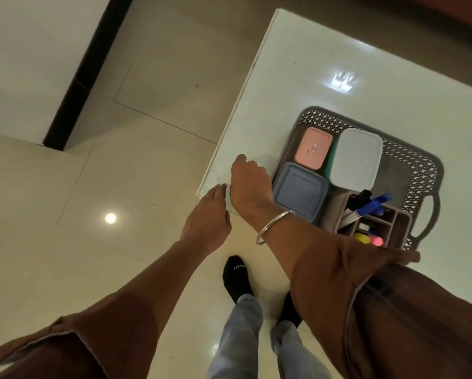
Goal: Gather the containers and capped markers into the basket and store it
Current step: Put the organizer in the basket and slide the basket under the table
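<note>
A grey lattice basket (420,165) with side handles stands on the white table (325,58) near its left corner. Inside it sit a pink lidded container (314,149), a pale lidded container (356,157) and a blue lidded container (300,190). A brown organiser (399,228) in the basket's near part holds blue and black capped markers (371,206) and yellow and pink highlighters (368,239). My right hand (248,184) hovers over the table corner just left of the basket, its fingers curled down out of sight. My left hand (207,217) is beside it over the floor, fingers straight and holding nothing.
Glossy cream floor tiles (120,173) spread to the left of the table. A white wall with a dark skirting strip (87,69) runs at the upper left. My feet in black socks (237,277) stand by the table's near edge.
</note>
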{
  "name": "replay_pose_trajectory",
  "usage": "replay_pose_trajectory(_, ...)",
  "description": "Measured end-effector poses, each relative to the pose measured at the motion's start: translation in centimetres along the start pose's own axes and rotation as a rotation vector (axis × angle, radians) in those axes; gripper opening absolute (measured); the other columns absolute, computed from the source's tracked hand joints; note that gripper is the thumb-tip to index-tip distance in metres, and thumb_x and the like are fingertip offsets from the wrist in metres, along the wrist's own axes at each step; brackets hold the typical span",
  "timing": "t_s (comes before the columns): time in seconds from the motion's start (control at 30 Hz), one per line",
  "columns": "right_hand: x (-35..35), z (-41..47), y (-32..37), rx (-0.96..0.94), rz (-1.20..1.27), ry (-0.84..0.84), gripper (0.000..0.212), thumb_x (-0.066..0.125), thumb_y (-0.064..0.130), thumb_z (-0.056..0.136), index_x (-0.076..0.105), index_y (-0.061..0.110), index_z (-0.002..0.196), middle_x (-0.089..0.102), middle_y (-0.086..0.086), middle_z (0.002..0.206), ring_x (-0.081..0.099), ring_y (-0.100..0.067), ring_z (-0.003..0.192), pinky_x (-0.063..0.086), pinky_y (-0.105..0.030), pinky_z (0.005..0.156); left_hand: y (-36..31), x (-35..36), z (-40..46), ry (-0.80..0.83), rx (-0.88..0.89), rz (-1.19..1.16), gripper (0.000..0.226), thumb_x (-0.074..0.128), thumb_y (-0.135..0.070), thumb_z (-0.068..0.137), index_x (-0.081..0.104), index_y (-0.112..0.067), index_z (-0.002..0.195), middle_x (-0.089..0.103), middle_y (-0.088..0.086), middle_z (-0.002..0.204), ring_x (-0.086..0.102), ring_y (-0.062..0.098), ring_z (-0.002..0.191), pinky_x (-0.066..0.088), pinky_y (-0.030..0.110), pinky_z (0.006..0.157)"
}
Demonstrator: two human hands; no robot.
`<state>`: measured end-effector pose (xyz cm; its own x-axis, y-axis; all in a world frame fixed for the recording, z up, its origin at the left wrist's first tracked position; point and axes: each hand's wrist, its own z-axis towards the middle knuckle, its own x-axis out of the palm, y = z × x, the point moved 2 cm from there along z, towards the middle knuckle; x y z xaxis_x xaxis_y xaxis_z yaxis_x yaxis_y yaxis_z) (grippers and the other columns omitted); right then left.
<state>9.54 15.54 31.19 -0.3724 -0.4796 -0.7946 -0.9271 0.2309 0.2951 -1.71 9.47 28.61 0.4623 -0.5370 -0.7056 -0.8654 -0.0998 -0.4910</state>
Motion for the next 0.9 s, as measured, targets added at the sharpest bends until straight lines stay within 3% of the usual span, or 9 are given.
replay_pose_trajectory(0.13, -0.2, 0.1, 0.1, 0.018, 0.08, -0.005, 0.028, 0.064, 0.004, 0.098, 0.05, 0.005, 0.123, 0.066, -0.017, 0.109, 0.067, -0.034, 0.102, 0.046, -0.036, 0.073, 0.0, -0.3, 0.0, -0.009, -0.025, 0.004, 0.059, 0.048, -0.006, 0.095, 0.038, -0.018, 0.152, 0.057, 0.006, 0.144, 0.062, 0.03, 0.125, 0.056, 0.049, 0.099)
replay_pose_trajectory(0.2, -1.3, -0.6, -0.1, 0.03, 0.165, -0.044, 0.026, 0.064, 0.006, 0.098, 0.052, 0.006, 0.121, 0.063, -0.013, 0.102, 0.066, -0.032, 0.097, 0.045, -0.035, 0.07, -0.9, -1.0, -0.3, -0.034, -0.053, 0.003, 0.061, 0.048, -0.006, 0.098, 0.034, -0.016, 0.157, 0.052, 0.007, 0.152, 0.056, 0.029, 0.135, 0.051, 0.046, 0.107)
replay_pose_trajectory(0.33, -5.3, -3.8, -2.1, 0.048, 0.402, -0.171, 0.02, 0.068, 0.013, 0.094, 0.063, 0.012, 0.114, 0.07, -0.004, 0.098, 0.069, -0.025, 0.09, 0.057, -0.039, 0.074, -4.7, -2.4, -1.3, -0.086, -0.029, -0.047, 0.066, 0.046, -0.001, 0.097, 0.03, -0.015, 0.16, 0.043, 0.007, 0.16, 0.048, 0.027, 0.143, 0.047, 0.044, 0.112)
replay_pose_trajectory(0.57, -12.4, -13.0, -15.0, 0.191, 0.605, -0.529, 0.021, 0.074, 0.027, 0.091, 0.073, 0.028, 0.112, 0.079, 0.011, 0.1, 0.075, -0.006, 0.079, 0.064, -0.037, 0.079, -15.3, 0.3, -3.0, -0.096, 0.219, -0.106, 0.055, 0.049, -0.005, 0.097, 0.042, -0.013, 0.152, 0.055, 0.012, 0.141, 0.054, 0.032, 0.126, 0.051, 0.045, 0.099)
replay_pose_trajectory(0.67, -14.0, -16.7, -21.5, 0.29, 0.625, -0.698, 0.019, 0.075, 0.028, 0.089, 0.074, 0.031, 0.107, 0.079, 0.014, 0.094, 0.075, -0.005, 0.079, 0.065, -0.041, 0.081, -18.9, 2.9, -4.0, -0.039, 0.292, -0.125, 0.054, 0.049, -0.009, 0.102, 0.039, -0.015, 0.154, 0.054, 0.01, 0.141, 0.055, 0.027, 0.117, 0.048, 0.037, 0.091)
replay_pose_trajectory(0.73, -14.1, -18.5, -25.2, 0.363, 0.657, -0.727, 0.018, 0.077, 0.024, 0.09, 0.074, 0.03, 0.106, 0.077, 0.015, 0.091, 0.075, -0.002, 0.076, 0.065, -0.039, 0.081, -20.8, 4.6, -4.7, 0.001, 0.327, -0.146, 0.053, 0.048, -0.011, 0.102, 0.039, -0.017, 0.155, 0.055, 0.007, 0.134, 0.055, 0.022, 0.111, 0.051, 0.039, 0.091)
replay_pose_trajectory(0.9, -11.4, -20.0, -29.2, 0.414, 0.738, -0.669, 0.019, 0.077, 0.014, 0.091, 0.071, 0.03, 0.099, 0.075, 0.018, 0.087, 0.076, -0.003, 0.079, 0.066, -0.038, 0.078, -22.4, 7.1, -5.8, 0.032, 0.297, -0.136, 0.052, 0.047, -0.013, 0.103, 0.039, -0.019, 0.154, 0.055, 0.003, 0.132, 0.049, 0.019, 0.122, 0.048, 0.042, 0.103)
